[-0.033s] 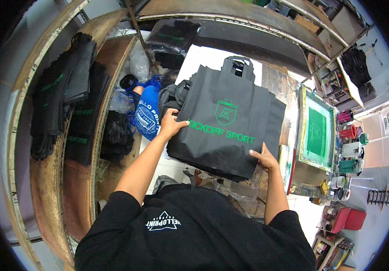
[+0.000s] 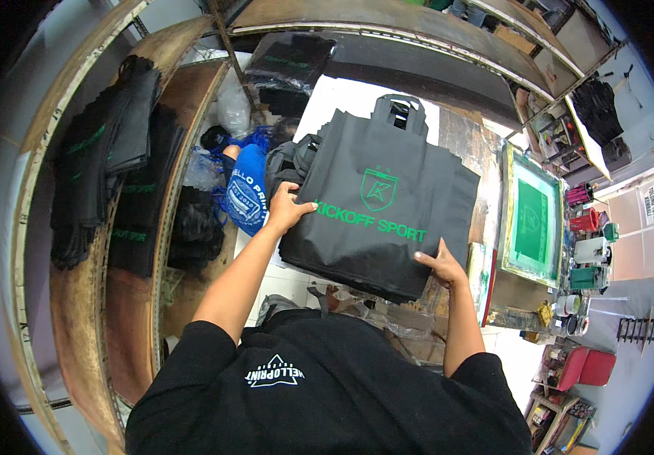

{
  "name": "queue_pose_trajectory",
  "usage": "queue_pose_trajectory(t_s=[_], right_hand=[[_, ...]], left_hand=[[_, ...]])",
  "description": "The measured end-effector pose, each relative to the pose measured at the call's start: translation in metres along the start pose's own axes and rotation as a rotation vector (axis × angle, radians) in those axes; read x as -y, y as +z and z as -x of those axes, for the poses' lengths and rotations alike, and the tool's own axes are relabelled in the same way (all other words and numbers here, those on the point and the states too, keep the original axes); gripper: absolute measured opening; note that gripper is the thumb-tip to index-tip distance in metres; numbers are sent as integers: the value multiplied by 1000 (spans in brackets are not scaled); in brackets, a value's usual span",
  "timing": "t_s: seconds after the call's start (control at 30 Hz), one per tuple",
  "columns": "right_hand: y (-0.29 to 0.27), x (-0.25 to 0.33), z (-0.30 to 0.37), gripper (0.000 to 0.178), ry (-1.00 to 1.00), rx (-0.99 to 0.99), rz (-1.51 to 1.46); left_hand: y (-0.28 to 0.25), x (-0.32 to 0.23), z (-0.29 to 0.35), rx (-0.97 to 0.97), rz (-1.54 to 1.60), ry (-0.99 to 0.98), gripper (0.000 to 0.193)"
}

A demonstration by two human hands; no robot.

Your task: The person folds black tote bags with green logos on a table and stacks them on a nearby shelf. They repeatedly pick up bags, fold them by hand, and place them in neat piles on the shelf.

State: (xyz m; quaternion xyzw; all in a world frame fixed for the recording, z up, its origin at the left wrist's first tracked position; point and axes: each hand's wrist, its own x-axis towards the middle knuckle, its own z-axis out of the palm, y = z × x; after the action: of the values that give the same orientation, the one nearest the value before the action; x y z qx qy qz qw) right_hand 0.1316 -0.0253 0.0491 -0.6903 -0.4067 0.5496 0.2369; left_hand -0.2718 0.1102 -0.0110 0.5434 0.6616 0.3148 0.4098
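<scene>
A stack of black fabric tote bags [image 2: 350,163] lies in front of me, its loop handles pointing away. The top bag bears a green shield emblem above green lettering. At the stack's left edge my left hand [image 2: 287,211] is closed on it, thumb on top, other fingers partly hidden. My right hand [image 2: 444,267] grips the lower right edge, its thumb pressed on the front of the top bag and its fingers hidden behind. More dark bags fan out under the stack on the right, and crumpled dark handles [image 2: 290,161] bunch at its left.
Right of the bags rests a framed printing screen [image 2: 533,221] with a green area. Wooden shelves [image 2: 84,303] holding stacks of dark bags [image 2: 92,152] stand at left. Beside the table is a person in a blue shirt [image 2: 247,189]. Tubs and a red chair [image 2: 589,368] are at right.
My right hand and the lower edge of the bag stack have shifted very slightly left. Both hands keep their hold.
</scene>
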Motion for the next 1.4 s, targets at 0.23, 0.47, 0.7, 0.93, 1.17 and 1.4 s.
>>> queue_pose_trajectory(t_s=[0.23, 0.47, 0.7, 0.93, 1.17, 1.4], right_hand=[[1, 22, 21, 88, -141, -62, -435], [21, -5, -7, 73, -240, -368, 277], [-16, 23, -42, 90, 129, -55, -284], [-2, -10, -108, 68, -36, -518, 336], [-1, 92, -18, 53, -620, -770, 101], [3, 112, 4, 55, -885, -841, -228]], left_hand=[[-49, -67, 18, 584, 575, -251, 84], [-24, -20, 37, 298, -483, 274, 97], [7, -81, 0, 546, -59, -320, 103], [68, -104, -4, 239, -628, 47, 55], [19, -204, 51, -69, -377, 473, 43], [39, -205, 37, -234, 74, 703, 41]])
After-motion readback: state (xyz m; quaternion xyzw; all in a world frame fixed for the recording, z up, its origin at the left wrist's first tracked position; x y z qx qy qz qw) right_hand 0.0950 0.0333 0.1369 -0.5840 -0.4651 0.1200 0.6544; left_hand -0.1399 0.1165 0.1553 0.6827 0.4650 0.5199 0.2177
